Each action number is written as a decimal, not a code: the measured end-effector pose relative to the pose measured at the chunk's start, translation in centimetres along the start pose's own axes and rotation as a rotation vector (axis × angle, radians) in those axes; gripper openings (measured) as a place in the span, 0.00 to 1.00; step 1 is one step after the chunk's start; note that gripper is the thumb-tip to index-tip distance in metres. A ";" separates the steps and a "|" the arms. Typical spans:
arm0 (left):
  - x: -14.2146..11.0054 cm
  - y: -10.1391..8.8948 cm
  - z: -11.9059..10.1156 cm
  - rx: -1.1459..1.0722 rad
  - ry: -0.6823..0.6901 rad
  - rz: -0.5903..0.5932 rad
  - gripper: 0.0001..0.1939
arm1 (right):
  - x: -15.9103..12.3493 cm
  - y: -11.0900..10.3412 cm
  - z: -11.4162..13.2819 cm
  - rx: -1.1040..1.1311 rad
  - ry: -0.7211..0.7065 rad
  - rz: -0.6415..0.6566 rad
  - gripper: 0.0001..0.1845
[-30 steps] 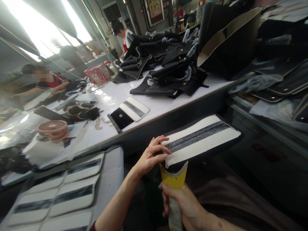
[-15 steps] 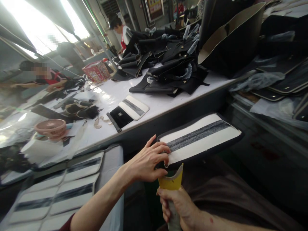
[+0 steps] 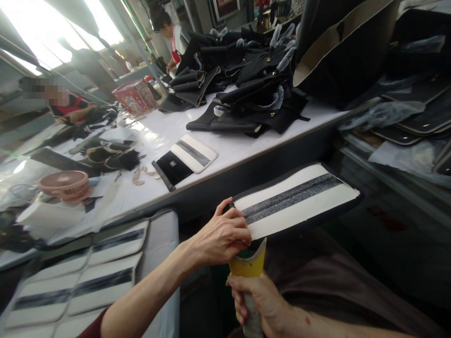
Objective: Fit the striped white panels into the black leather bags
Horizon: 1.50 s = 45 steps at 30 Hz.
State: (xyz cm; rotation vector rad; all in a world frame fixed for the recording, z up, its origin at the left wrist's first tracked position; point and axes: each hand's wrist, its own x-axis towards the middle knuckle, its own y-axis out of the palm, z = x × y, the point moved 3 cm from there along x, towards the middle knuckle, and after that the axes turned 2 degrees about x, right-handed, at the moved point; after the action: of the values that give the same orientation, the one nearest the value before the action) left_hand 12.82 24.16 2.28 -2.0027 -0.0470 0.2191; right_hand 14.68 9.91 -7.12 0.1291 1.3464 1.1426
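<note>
Yellow scraper (image 3: pixel 247 267), concave edge uppermost, pale handle below. Right hand (image 3: pixel 259 295): grip wrapped round the handle, thumb up by the yellow part. Scraper head sits just below the left hand (image 3: pixel 225 237); contact between the two cannot be told.

Left hand: fingers curled over the left end of a white panel (image 3: pixel 310 211) with a grey-black lengthwise stripe. Whether that grip pinches the panel or only presses on it cannot be told; thumb hidden. Panel lies aslant ahead of the scraper, on a black backing that shows as a border around it.

To the left, a grey-covered surface (image 3: pixel 164 258) bears several striped panels (image 3: pixel 104 277), laid in rows.

Beyond: white desk (image 3: pixel 172 124). Near its front edge, a small striped panel (image 3: pixel 193 154) adjoining a black piece (image 3: pixel 172 165); further left, a pink fan (image 3: pixel 63 183). Further back, a heap of black bags (image 3: pixel 243 103) and a red patterned box (image 3: pixel 134 96). Farthest: two people in red, one at left (image 3: pixel 68 105), one behind the heap (image 3: pixel 165 30).
</note>
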 end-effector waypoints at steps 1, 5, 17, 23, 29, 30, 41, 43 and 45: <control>0.0 0.0 0.1 -0.008 -0.004 -0.001 0.07 | 0.1 0.1 0.1 0.003 -0.005 0.003 0.17; 0.2 0.1 0.4 -0.050 -0.033 -0.033 0.11 | 0.8 0.4 0.5 0.046 -0.018 0.015 0.16; 0.0 -1.1 0.4 -0.077 -0.024 0.027 0.05 | 1.8 0.7 1.0 0.114 0.034 0.036 0.16; 0.3 -1.0 0.3 -0.077 -0.061 0.033 0.06 | 1.9 0.9 1.2 0.137 0.047 0.036 0.12; 0.1 -1.0 0.9 -0.088 -0.058 0.026 0.05 | 1.9 1.3 1.5 0.153 0.070 0.043 0.10; 0.1 -1.1 0.9 -0.091 -0.057 0.025 0.05 | 1.9 1.3 1.6 0.158 0.078 0.044 0.10; 0.8 -1.7 1.8 -0.096 -0.066 0.065 0.05 | 2.3 1.7 2.4 0.159 0.127 0.055 0.13; 0.9 -1.8 1.9 -0.088 -0.067 0.076 0.05 | 2.3 1.8 2.5 0.153 0.143 0.044 0.13; 1.1 -1.9 2.1 -0.083 -0.069 0.087 0.04 | 2.4 1.9 2.7 0.144 0.146 0.023 0.13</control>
State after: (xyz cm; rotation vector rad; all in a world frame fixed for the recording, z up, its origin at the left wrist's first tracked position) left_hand 13.61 27.00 2.97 -2.0816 -0.0132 0.3474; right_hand 15.36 13.88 -6.70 0.1687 1.5606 1.0907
